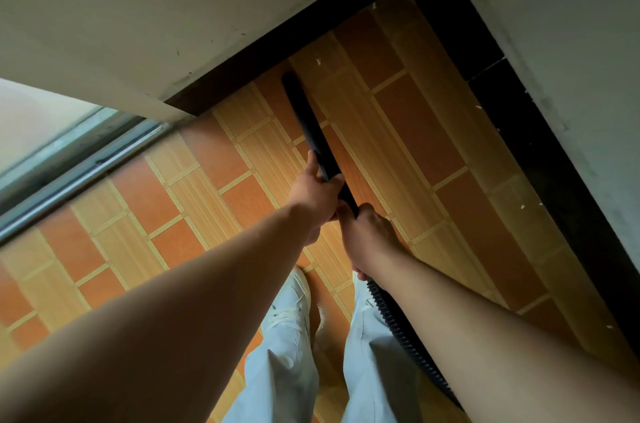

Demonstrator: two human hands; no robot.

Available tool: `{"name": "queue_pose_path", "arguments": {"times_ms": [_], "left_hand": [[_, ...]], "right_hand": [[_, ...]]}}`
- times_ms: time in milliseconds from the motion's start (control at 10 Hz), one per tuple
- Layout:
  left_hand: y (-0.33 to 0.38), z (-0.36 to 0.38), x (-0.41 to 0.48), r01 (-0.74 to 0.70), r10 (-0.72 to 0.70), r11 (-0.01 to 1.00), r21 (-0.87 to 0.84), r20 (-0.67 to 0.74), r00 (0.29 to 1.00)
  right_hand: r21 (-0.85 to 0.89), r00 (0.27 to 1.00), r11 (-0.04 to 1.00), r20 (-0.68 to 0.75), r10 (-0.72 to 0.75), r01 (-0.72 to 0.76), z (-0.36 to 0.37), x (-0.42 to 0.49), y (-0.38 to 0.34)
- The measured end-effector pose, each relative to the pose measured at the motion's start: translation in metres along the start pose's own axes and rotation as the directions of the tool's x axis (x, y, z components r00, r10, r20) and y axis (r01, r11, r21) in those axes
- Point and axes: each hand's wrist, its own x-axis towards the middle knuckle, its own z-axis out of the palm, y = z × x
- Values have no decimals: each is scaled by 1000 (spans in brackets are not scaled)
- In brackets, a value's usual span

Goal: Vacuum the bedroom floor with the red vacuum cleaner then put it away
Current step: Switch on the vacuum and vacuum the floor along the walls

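Matt black plastic wand (311,131); ribbed black hose (398,325); smooth wood-patterned floor (214,159); scuffed matt wall (138,6); glossy dark skirting (519,103).

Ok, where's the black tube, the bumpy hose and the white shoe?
tube (304,117): head view, middle of its black shaft.
hose (388,315): head view, its ribbed part beside the trouser leg.
shoe (291,296): head view, its white top by the laces.
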Motion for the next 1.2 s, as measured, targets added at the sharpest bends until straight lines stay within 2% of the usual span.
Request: {"name": "queue_pose_path", "arguments": {"times_ms": [100, 200, 300, 400, 600, 700, 1000, 1200], "left_hand": [[4, 7, -5, -4, 4, 1000, -9, -10, 1000], [7, 8, 2, -23, 23, 1000, 6, -11, 1000], [28, 14, 8, -57, 57, 997, 43, -12, 998], [32, 18, 10, -74, 76, 995, 68, -29, 997], [10, 20, -7, -12, 11, 1000, -12, -55, 998], [13, 24, -7, -8, 6, 999, -42, -51, 999], [33, 46, 10, -8, 11, 996, 85, -33, 999], [38, 68, 12, 8, -6, 996, 94, -30, 1000]], "right_hand": [[19, 1000, 1000, 29, -4, 3, -7, -9, 3], [82, 1000, 996, -12, 26, -25, -13, 0, 0], [151, 997, 987, -45, 69, -61, -22, 18, -1], [258, 991, 958, -16, 132, -123, -30, 21, -1], [157, 992, 979, 48, 121, -127, -29, -1, 10], [134, 995, 986, 30, 93, -96, -31, 3, 13], [288, 996, 955, -14, 83, -75, -41, 24, 28], [223, 996, 972, -28, 81, -73, -61, 24, 44]]}}
